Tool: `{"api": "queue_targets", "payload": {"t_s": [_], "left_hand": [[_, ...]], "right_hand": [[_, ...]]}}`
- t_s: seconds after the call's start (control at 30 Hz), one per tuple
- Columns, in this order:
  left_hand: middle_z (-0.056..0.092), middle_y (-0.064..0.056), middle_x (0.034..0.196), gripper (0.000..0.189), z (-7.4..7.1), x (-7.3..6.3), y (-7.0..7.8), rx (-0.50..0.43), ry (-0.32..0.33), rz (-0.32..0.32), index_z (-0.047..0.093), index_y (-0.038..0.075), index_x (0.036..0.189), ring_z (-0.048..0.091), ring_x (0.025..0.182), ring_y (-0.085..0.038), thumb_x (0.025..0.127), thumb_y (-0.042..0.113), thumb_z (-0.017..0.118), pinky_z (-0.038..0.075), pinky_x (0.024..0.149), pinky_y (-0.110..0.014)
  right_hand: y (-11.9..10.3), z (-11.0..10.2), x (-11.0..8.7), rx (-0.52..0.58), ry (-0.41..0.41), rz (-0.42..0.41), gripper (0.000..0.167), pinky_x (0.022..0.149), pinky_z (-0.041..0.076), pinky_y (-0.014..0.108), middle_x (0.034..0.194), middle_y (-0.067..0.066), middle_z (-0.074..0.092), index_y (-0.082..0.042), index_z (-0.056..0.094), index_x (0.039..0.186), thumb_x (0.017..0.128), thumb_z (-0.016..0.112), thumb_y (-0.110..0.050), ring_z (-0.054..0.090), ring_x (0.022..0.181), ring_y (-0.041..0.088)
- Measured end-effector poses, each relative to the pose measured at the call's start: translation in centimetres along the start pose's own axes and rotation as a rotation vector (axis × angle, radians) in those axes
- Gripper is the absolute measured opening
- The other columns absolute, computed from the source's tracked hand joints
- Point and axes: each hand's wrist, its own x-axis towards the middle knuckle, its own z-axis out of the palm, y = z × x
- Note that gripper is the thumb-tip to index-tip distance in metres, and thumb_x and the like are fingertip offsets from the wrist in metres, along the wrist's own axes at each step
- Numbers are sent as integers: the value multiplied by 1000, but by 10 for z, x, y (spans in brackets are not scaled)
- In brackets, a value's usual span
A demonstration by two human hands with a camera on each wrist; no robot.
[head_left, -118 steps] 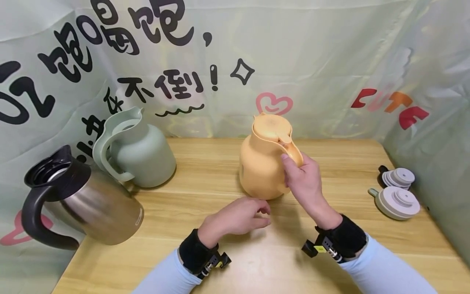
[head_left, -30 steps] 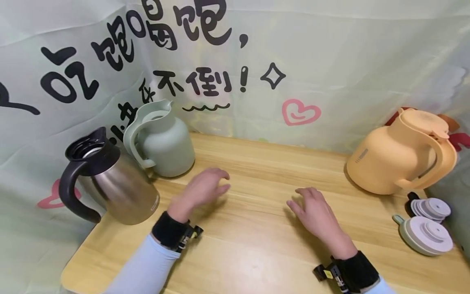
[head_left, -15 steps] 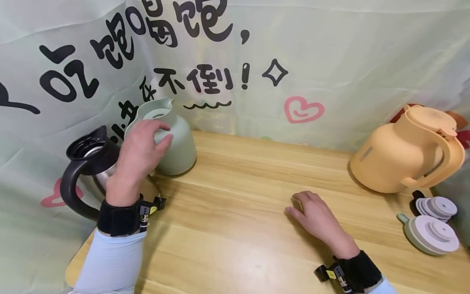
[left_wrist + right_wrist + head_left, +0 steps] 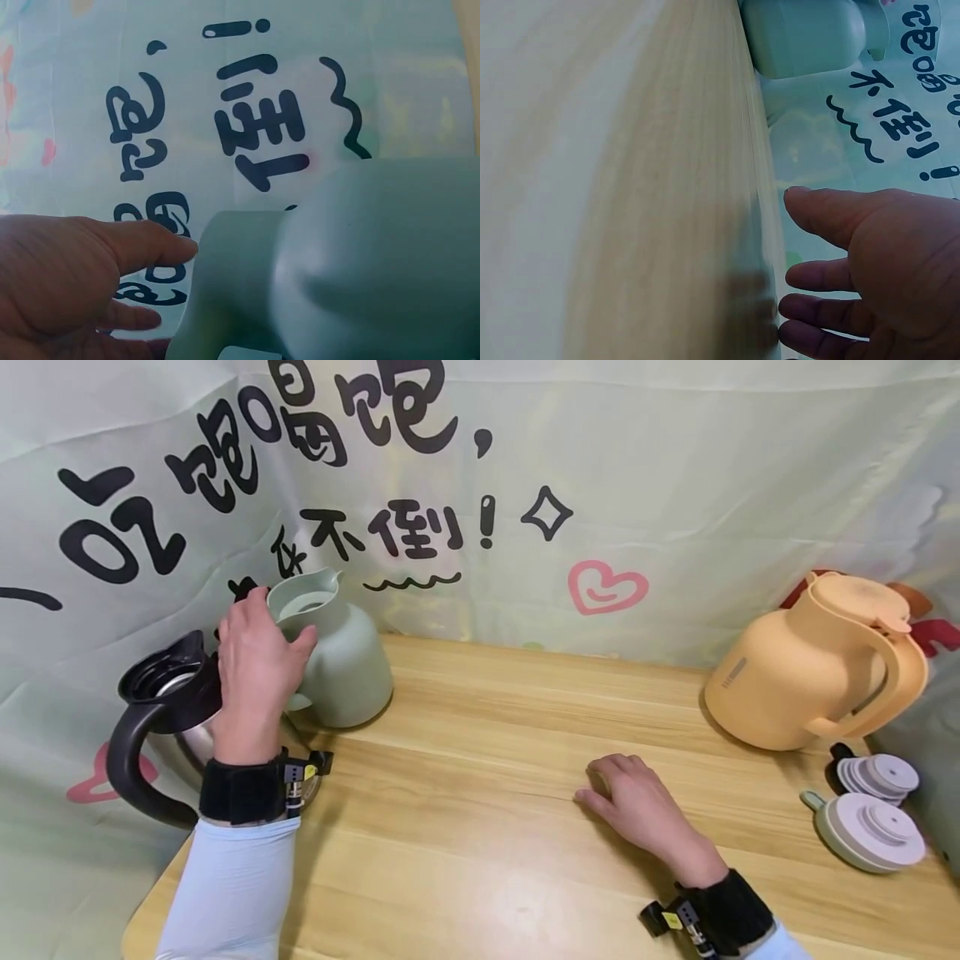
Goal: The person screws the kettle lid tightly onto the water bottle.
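At the back left stands a pale green thermos jug (image 4: 345, 660) with its mouth uncovered. My left hand (image 4: 255, 668) is at its handle side and hides most of the handle. In the left wrist view the thumb (image 4: 161, 244) reaches right to the jug's rim, with the other fingers spread below it, not curled round anything. My right hand (image 4: 637, 806) hovers low over the middle right of the table, fingers loosely bent and holding nothing. The right wrist view shows its thumb and fingers apart.
A steel thermos jug (image 4: 180, 747) with a black handle stands at the left, partly behind my left arm. An orange thermos jug (image 4: 795, 677) with its lid on is at the back right. Two stoppers, one black-tabbed (image 4: 881, 777) and one green-tabbed (image 4: 873, 831), lie at the right edge.
The orange jug, earlier in my right hand at the middle, now stands at the back right, released. My left hand has moved left and back to the green jug's handle.
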Motion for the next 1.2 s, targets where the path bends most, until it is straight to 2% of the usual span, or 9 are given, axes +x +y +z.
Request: {"api": "queue_targets", "payload": {"t_s": [0.1, 0.23, 0.47, 0.57, 0.73, 0.87, 1.0, 1.1, 1.2], "left_hand": [[34, -35, 160, 82, 2, 2, -1, 17, -39, -43, 27, -1, 162, 33, 145, -55, 99, 34, 66, 29, 117, -69], [31, -38, 159, 84, 6, 5, -1, 22, -72, -70, 23, -3, 163, 30, 146, -57, 100, 36, 64, 26, 118, -69], [29, -37, 158, 77, 12, 4, 2, -49, -63, -83, 23, 1, 164, 28, 146, -54, 102, 26, 60, 26, 119, -67], [27, -33, 159, 73, 16, 1, 2, -111, -46, -96, 23, 4, 165, 32, 146, -52, 103, 22, 57, 30, 119, -63], [38, -23, 152, 72, 27, -7, 5, -230, 30, -135, 29, 11, 165, 46, 134, -43, 100, 22, 59, 37, 115, -55], [44, -13, 147, 73, 38, -15, 6, -360, 100, -196, 34, 15, 163, 46, 133, -31, 97, 25, 65, 36, 116, -45], [50, -6, 144, 68, 47, -21, 4, -479, 156, -264, 41, 16, 156, 48, 131, -20, 95, 29, 68, 36, 115, -35], [57, -1, 134, 62, 52, -26, 2, -615, 138, -345, 46, 19, 149, 61, 113, -11, 95, 36, 71, 44, 105, -28], [65, 2, 112, 51, 58, -30, 1, -727, 136, -407, 51, 20, 134, 68, 82, -7, 95, 43, 74, 53, 87, -24]], "right_hand": [[-1, 0, 0, -12, -3, -9, 49, 107, 44, 65, 133, 25, 65, 0, 67, 129, 99, 74, -38, 59, 126, 46], [-2, 0, 0, -30, -1, -23, 47, 105, 46, 64, 132, 24, 66, -1, 68, 128, 99, 75, -37, 59, 124, 45], [1, 2, 1, -53, 19, -59, 46, 103, 48, 63, 129, 23, 67, -1, 69, 126, 97, 77, -36, 61, 122, 44], [2, 3, 1, -63, 17, -71, 47, 101, 48, 62, 129, 22, 67, -1, 69, 126, 97, 77, -36, 61, 121, 43], [2, 4, 0, -76, 23, -84, 46, 100, 49, 61, 128, 21, 68, -2, 69, 125, 96, 78, -36, 61, 120, 42], [3, 5, 0, -84, 39, -95, 43, 99, 50, 60, 126, 19, 68, -3, 70, 123, 95, 80, -34, 62, 118, 40], [3, 5, 0, -84, 38, -95, 42, 97, 50, 60, 125, 17, 68, -5, 70, 123, 95, 80, -34, 62, 118, 39], [2, 4, -1, -82, 34, -93, 41, 97, 50, 60, 125, 17, 68, -5, 70, 123, 96, 79, -34, 62, 117, 39], [3, 4, -1, -79, 35, -95, 41, 97, 50, 60, 125, 17, 68, -5, 70, 123, 96, 80, -34, 62, 117, 38]]}}
